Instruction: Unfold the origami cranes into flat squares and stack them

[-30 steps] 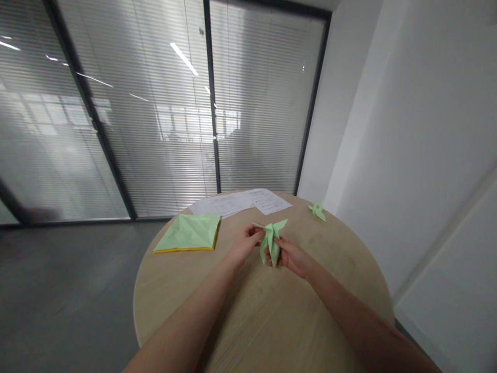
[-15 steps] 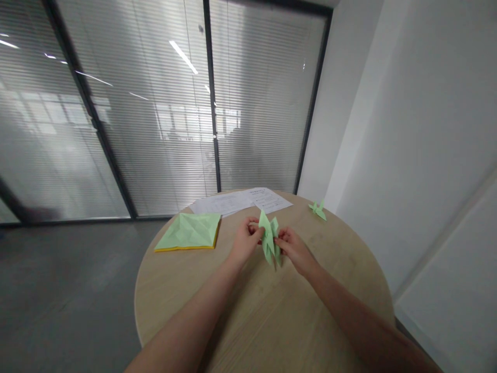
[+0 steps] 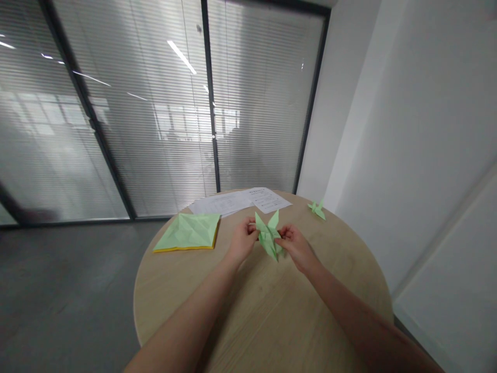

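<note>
Between my two hands is a light green folded origami paper (image 3: 267,237), held just over the round wooden table (image 3: 248,316). Two pointed flaps stick up from it in a V, and another point hangs down. My left hand (image 3: 244,239) pinches its left side, fingers curled behind. My right hand (image 3: 295,247) grips the right side between thumb and fingers. A smaller finished-looking green origami piece (image 3: 318,210) lies near the table's far right edge, apart from both hands.
A creased green sheet (image 3: 190,229) lies over a yellow-edged layer at the table's left. Printed white papers (image 3: 266,199) overlap along the far edge. Behind the table stands a glass partition with blinds (image 3: 174,129); a white wall (image 3: 435,155) rises on the right.
The folded paper has been spread: its two upper points, close together before, now stand apart in a V, and its face has opened toward me. Both hands keep their hold.
</note>
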Demonstrator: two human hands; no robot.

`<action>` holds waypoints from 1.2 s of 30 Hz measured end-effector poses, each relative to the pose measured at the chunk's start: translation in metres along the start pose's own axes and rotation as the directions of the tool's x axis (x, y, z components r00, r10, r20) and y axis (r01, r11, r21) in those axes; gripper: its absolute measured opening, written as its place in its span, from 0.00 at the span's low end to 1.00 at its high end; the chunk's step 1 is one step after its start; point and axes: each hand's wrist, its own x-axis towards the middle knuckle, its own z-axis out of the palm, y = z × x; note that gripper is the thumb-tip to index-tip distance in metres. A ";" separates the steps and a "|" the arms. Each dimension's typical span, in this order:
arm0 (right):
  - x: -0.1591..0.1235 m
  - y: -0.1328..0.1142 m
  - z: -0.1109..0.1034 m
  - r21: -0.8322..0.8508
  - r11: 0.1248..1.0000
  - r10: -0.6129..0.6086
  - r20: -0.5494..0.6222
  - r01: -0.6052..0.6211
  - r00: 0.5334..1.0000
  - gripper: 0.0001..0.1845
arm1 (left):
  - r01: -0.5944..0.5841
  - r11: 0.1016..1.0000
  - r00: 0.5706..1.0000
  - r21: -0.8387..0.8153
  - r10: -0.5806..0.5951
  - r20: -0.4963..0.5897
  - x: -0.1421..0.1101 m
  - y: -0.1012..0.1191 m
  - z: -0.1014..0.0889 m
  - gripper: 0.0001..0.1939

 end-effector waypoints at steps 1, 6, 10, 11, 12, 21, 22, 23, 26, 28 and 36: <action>0.001 0.001 -0.001 0.003 1.000 0.000 -0.007 0.000 1.000 0.19 | -0.025 0.999 1.000 0.043 0.025 -0.001 0.000 0.000 0.000 0.12; 0.003 0.002 -0.002 0.124 0.990 0.059 0.026 -0.062 0.998 0.23 | -0.110 0.966 0.992 0.234 0.122 -0.034 -0.002 -0.001 -0.001 0.11; 0.003 -0.004 -0.002 0.255 0.958 0.111 0.102 -0.134 0.989 0.30 | -0.081 0.972 0.993 0.222 0.097 -0.062 0.000 -0.003 -0.003 0.13; 0.003 -0.005 -0.002 0.279 0.949 0.118 0.112 -0.145 0.987 0.31 | -0.072 0.979 0.994 0.189 0.086 -0.065 0.001 -0.003 -0.003 0.13; 0.003 -0.006 -0.002 0.300 0.941 0.125 0.118 -0.156 0.985 0.31 | -0.061 0.987 0.995 0.147 0.071 -0.064 0.001 -0.002 -0.003 0.14; 0.003 -0.004 -0.004 0.358 0.901 0.202 0.156 -0.246 0.967 0.23 | -0.026 0.995 0.992 -0.094 0.014 -0.126 -0.001 0.001 -0.001 0.15; 0.003 -0.003 -0.004 0.365 0.899 0.200 0.152 -0.243 0.968 0.23 | -0.041 0.996 0.992 -0.075 0.031 -0.124 0.000 0.000 -0.001 0.14; 0.003 -0.002 -0.004 0.369 0.899 0.195 0.145 -0.236 0.970 0.23 | -0.055 0.997 0.992 -0.048 0.049 -0.116 0.000 0.000 -0.002 0.12; 0.002 0.000 -0.003 0.353 0.914 0.166 0.118 -0.198 0.979 0.21 | -0.062 0.997 0.994 0.041 0.065 -0.082 0.001 -0.003 -0.002 0.05; 0.002 0.001 -0.003 0.350 0.919 0.151 0.112 -0.181 0.982 0.20 | -0.028 0.998 0.996 0.059 0.033 -0.078 0.001 -0.004 -0.001 0.05; 0.007 0.009 -0.005 0.354 0.919 0.150 0.093 -0.173 0.984 0.18 | 0.070 0.997 0.997 -0.033 -0.070 -0.009 -0.004 -0.006 0.004 0.19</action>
